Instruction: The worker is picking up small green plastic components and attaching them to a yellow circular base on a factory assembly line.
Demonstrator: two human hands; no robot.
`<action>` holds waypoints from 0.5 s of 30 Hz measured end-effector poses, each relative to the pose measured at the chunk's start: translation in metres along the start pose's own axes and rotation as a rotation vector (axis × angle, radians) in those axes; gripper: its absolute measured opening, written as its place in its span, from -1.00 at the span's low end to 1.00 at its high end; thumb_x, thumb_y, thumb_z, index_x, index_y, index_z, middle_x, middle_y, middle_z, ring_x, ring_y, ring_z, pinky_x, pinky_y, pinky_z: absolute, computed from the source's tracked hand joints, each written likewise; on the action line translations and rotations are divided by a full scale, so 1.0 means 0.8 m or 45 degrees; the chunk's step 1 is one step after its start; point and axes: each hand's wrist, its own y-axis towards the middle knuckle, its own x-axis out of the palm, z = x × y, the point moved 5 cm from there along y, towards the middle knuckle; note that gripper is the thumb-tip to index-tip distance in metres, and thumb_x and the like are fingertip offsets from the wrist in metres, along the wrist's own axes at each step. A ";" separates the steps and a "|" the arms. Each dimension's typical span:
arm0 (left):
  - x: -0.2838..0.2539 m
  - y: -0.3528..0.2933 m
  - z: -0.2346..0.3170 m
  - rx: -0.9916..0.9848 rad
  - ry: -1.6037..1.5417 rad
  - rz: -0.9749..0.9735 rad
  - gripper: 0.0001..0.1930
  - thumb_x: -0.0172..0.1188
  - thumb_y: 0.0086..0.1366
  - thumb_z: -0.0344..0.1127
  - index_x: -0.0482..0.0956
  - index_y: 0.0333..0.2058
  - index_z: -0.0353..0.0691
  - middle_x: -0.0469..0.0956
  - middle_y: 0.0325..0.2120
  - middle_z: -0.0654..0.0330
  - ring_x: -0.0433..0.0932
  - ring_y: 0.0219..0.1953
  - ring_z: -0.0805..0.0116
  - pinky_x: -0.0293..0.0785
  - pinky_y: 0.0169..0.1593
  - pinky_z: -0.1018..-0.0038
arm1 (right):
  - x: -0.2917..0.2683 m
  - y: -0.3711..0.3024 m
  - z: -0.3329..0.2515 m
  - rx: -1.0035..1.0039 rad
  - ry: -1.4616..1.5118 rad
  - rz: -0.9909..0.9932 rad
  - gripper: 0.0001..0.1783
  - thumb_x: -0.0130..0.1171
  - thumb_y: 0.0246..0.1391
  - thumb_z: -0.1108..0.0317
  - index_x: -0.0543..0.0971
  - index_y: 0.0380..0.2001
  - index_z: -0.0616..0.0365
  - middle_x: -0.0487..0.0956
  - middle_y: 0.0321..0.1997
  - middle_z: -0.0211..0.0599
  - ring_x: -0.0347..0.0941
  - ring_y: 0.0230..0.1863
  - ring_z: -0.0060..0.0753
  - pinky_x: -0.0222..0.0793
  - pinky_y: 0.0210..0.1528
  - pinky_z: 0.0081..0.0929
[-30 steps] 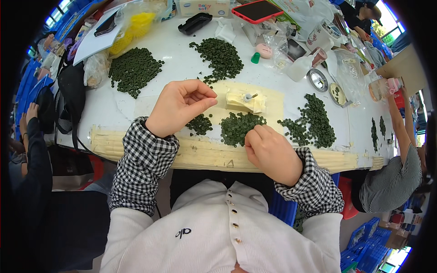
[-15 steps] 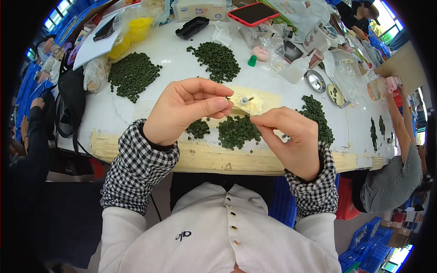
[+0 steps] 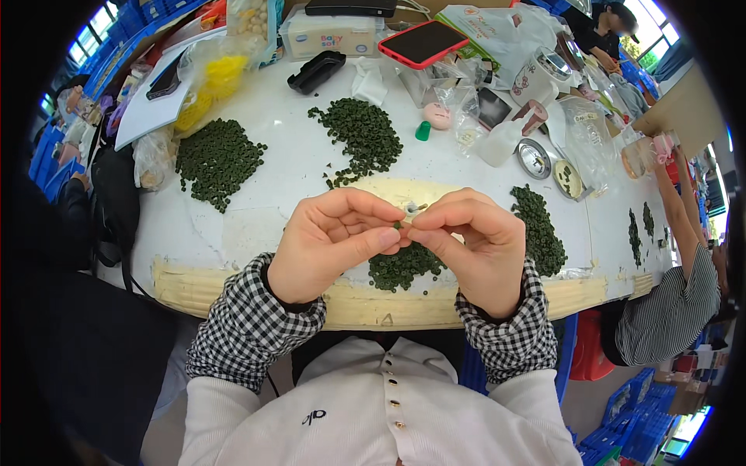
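Above the table's front, my left hand (image 3: 322, 239) pinches a small dark green ring-like piece (image 3: 397, 225) between thumb and forefinger. My right hand (image 3: 480, 247) is closed in a pinch too, its fingertips meeting those of the left beside the piece. Whatever the right fingers hold is hidden or too small to name. Just beyond the fingertips, a small white holder with a short peg (image 3: 413, 208) stands on a yellowish pad (image 3: 388, 187). A heap of the same green pieces (image 3: 398, 272) lies below the hands, partly covered by them.
More green heaps lie at left (image 3: 219, 161), far middle (image 3: 361, 136) and right (image 3: 538, 233). A red-edged phone (image 3: 423, 43), a black tray (image 3: 317, 71), a green cap (image 3: 423, 130) and round tins (image 3: 533, 158) stand beyond. A co-worker's arm (image 3: 685, 202) reaches in at right.
My hands have come together, the right one moving left until its fingertips meet the left's. The whole view has shifted, so the table sits lower in the picture.
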 end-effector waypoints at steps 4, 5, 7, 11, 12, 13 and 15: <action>0.001 -0.002 0.001 0.030 0.015 0.034 -0.80 0.16 0.26 -0.57 0.51 -0.12 -0.40 0.62 -0.21 0.04 0.62 -0.16 0.38 0.57 -0.04 0.52 | 0.005 -0.001 0.002 0.118 0.173 0.034 -0.85 0.27 -0.03 0.65 0.61 -0.32 0.34 0.58 -0.29 -0.24 0.59 -0.24 -0.44 0.56 -0.18 -0.59; 0.000 -0.003 0.002 0.064 0.042 0.058 -0.80 0.15 0.26 -0.58 0.51 -0.13 -0.39 0.62 -0.23 0.03 0.63 -0.18 0.38 0.59 -0.07 0.51 | 0.005 -0.001 0.004 0.130 0.184 0.035 -0.85 0.27 -0.03 0.65 0.61 -0.33 0.34 0.58 -0.29 -0.23 0.60 -0.24 -0.44 0.56 -0.19 -0.58; 0.001 -0.004 0.003 0.114 0.079 0.081 -0.81 0.15 0.25 -0.60 0.51 -0.15 -0.38 0.63 -0.24 0.03 0.64 -0.20 0.37 0.60 -0.09 0.50 | 0.005 0.000 0.004 0.138 0.176 0.041 -0.85 0.28 -0.04 0.65 0.61 -0.33 0.34 0.58 -0.28 -0.22 0.60 -0.24 -0.43 0.57 -0.19 -0.58; 0.003 -0.002 0.005 0.176 0.120 0.097 -0.81 0.14 0.24 -0.61 0.51 -0.15 -0.39 0.63 -0.24 0.03 0.64 -0.20 0.37 0.60 -0.08 0.50 | 0.004 0.002 0.001 0.048 -0.008 0.028 -0.84 0.27 -0.04 0.66 0.60 -0.32 0.34 0.58 -0.28 -0.22 0.60 -0.25 -0.44 0.58 -0.21 -0.59; 0.003 -0.002 0.006 0.189 0.129 0.105 -0.81 0.14 0.24 -0.62 0.51 -0.15 -0.40 0.63 -0.25 0.03 0.63 -0.19 0.36 0.60 -0.08 0.50 | 0.004 0.002 -0.001 0.006 -0.083 0.017 -0.84 0.27 -0.04 0.66 0.60 -0.31 0.35 0.58 -0.27 -0.22 0.60 -0.25 -0.44 0.58 -0.21 -0.59; 0.003 -0.002 0.006 0.198 0.140 0.117 -0.81 0.13 0.24 -0.63 0.51 -0.15 -0.40 0.63 -0.25 0.02 0.63 -0.19 0.36 0.60 -0.08 0.50 | 0.005 0.002 0.000 0.008 -0.075 0.035 -0.84 0.26 -0.03 0.66 0.60 -0.31 0.34 0.58 -0.27 -0.22 0.60 -0.25 -0.44 0.59 -0.21 -0.60; 0.001 -0.002 0.006 0.215 0.162 0.142 -0.81 0.11 0.25 -0.64 0.51 -0.15 -0.41 0.63 -0.25 0.02 0.63 -0.17 0.34 0.59 -0.07 0.49 | 0.007 0.002 0.002 0.010 -0.058 0.070 -0.83 0.24 -0.02 0.66 0.60 -0.30 0.34 0.58 -0.27 -0.22 0.61 -0.26 -0.44 0.59 -0.20 -0.60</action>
